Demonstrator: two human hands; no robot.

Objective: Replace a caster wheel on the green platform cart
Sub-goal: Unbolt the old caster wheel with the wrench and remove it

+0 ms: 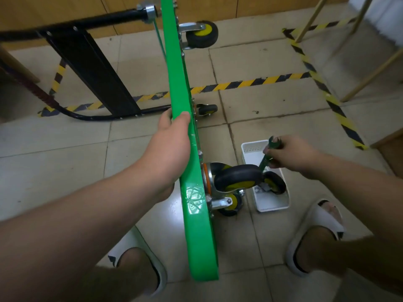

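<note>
The green platform cart [192, 192] stands on its side edge on the tiled floor, wheels facing right. My left hand [172, 144] grips its upper edge, thumb over the top. My right hand [290, 155] holds a green wrench [267, 156] above a white basket [273, 207]. Near the hand, a black and yellow caster [237, 178] sticks out from the cart's underside, with a second one [231, 204] below it. Another caster wheel [273, 183] lies in the basket. Two more casters are farther along the cart, one at the top [201, 33] and one at the floor [207, 109].
The cart's black folded handle [91, 68] lies to the left on the floor. Yellow and black hazard tape [250, 82] crosses the tiles. Wooden legs [368, 77] stand at the right. My feet in white slippers [316, 234] flank the cart's near end.
</note>
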